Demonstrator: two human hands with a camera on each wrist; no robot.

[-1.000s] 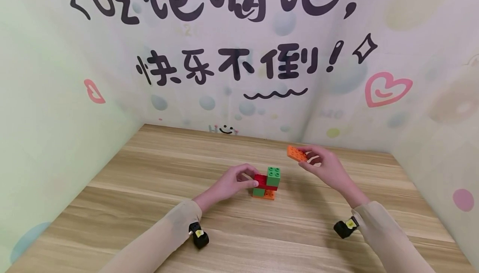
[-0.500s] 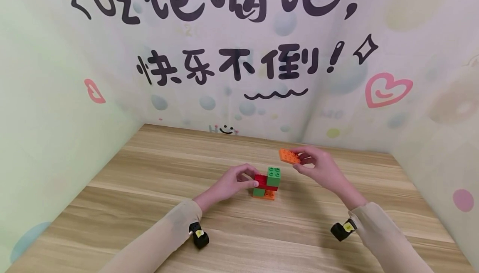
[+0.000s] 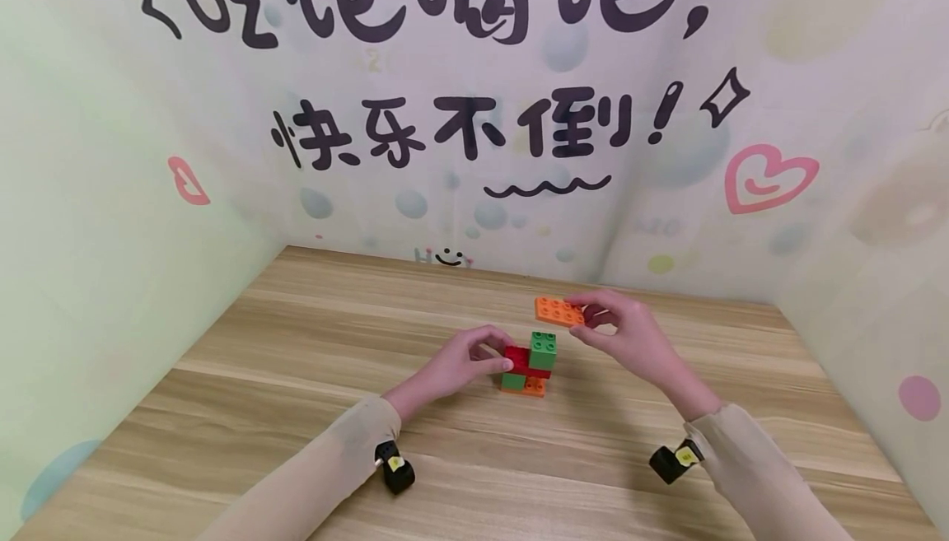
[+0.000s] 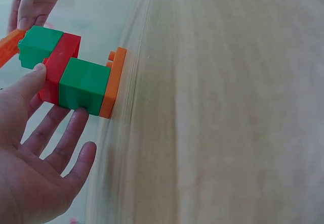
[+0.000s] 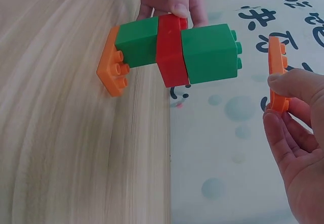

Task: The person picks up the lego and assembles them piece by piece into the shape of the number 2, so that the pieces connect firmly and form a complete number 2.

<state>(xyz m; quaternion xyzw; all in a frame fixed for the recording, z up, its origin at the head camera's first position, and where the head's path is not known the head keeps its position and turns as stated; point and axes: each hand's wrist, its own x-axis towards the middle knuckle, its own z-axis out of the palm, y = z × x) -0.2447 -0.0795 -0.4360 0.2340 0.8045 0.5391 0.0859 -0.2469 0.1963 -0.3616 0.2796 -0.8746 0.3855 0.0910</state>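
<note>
A stack of toy building bricks stands on the table: an orange plate (image 5: 110, 64) at the bottom, a green brick (image 4: 83, 84), a red plate (image 5: 170, 52), and a green brick (image 3: 543, 351) on top at the right end. My left hand (image 3: 455, 360) steadies the stack from the left, thumb on the red plate and fingers behind it. Above the top green brick, my right hand (image 3: 630, 331) pinches another orange plate (image 3: 558, 311) by its right end, studs up. In the right wrist view a gap shows between this plate and the top brick's studs.
The wood-grain table (image 3: 296, 319) runs back to a printed cloth wall (image 3: 415, 170) with lettering. A pale wall (image 3: 89, 236) closes off the left side. Black wrist cameras sit at the left cuff (image 3: 395, 467) and the right cuff (image 3: 675, 460).
My right hand has moved left with the orange plate, bringing it over the top green brick and turning it more level. The left hand and the stack stay where they were.
</note>
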